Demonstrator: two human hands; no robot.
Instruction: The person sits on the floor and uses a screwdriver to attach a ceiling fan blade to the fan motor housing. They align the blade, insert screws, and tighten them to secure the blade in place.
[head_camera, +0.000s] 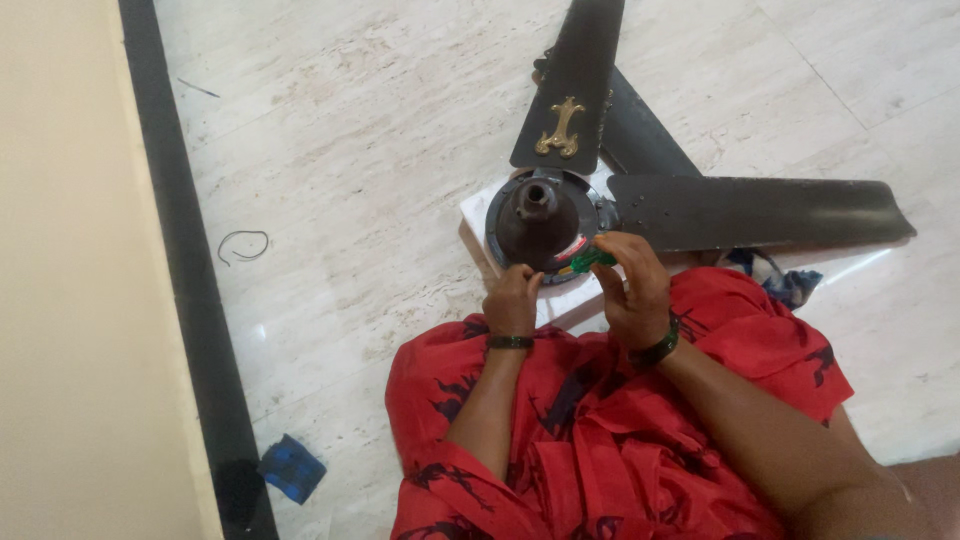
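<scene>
1. My right hand (632, 285) is curled, and its fingers pinch a small green screwdriver (592, 259).
2. The tip of the screwdriver points at the near edge of the fan motor (540, 222). I cannot see the tip itself.
3. My left hand (512, 298) is bent into a loose fist. Its fingertips press on the near rim of the motor, just beside the screwdriver.
4. I have a dark band (510, 342) on my left wrist and a dark band with green in it (657, 349) on my right wrist.
5. The motor is a round, dark brown thing with a bump and a hole in the middle. It sits right in front of me, touching both my hands.
6. Under the motor is a flat white block (478, 212). I can see its corner sticking out on the left.
7. Three long dark blades come out of the motor. One blade (575, 70) goes up and away from me and has a gold trim piece (560, 130) on it. One blade (760, 210) goes out to the right. One (640, 130) lies between them, partly hidden.
8. My lap is covered with a red cloth with dark marks (600, 440).
9. A bit of blue cloth (785, 280) peeks out under the right blade.
10. The floor (350, 150) is pale stone. On it, to the left, well apart from me, lies a thin loop of wire (243, 246).
11. Near the wall (70, 270), by a black strip (190, 270), lies a small blue rag (291, 467).
</scene>
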